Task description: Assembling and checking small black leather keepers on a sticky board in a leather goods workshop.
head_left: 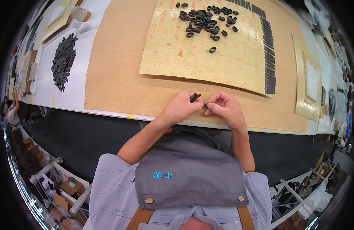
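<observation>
Brown-covered tabletop spreading leftward, edge near, left fingers, right fingers pinching black piece

The board is brightly and fairly evenly lit, with a soft sheen spread on its surface; a thin shadow is cast beneath its lower edge; just below it, the left hand and right hand are rendered sharply; well below-left of it, the shelf is dimmed and stretched; far around it, the corners are blackened by fisheye vignetting.
</observation>
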Tool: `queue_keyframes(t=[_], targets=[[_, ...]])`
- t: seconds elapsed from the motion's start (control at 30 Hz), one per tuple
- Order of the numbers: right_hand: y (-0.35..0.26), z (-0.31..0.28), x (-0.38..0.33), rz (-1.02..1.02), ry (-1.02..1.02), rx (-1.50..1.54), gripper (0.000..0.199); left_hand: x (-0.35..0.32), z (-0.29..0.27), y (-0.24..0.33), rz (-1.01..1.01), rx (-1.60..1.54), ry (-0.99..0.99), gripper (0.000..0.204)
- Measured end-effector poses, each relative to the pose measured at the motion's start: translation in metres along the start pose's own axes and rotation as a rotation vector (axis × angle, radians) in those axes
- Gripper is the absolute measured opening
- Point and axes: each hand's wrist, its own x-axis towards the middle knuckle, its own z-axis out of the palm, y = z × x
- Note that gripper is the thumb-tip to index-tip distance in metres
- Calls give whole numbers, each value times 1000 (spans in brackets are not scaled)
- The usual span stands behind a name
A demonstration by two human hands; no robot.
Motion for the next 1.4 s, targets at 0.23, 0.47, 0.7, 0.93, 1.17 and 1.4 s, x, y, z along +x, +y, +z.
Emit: queue_keyframes(t=[0.23,0.47,0.7,0.93,1.17,1.4], targets=[[0,0,2,17,1,-29,8,0,0,-2,-8,-4,3,14],[-1,-1,2,31,-2,-38,8,0,1,-1,-9,2,0,15],[1,-1,3,16,-9,-29,8,0,1,-2,-8,19,-2,16],[0,-2,3,27,-19,-39,8,0,1,-1,-6,37,9,17],[2,4,3,21,-12,-21,9,0,4,-5,18,37,-11,16],[-8,-10,-2,98,-90,-80,15,-2,4,1,28,0,-14,15]])
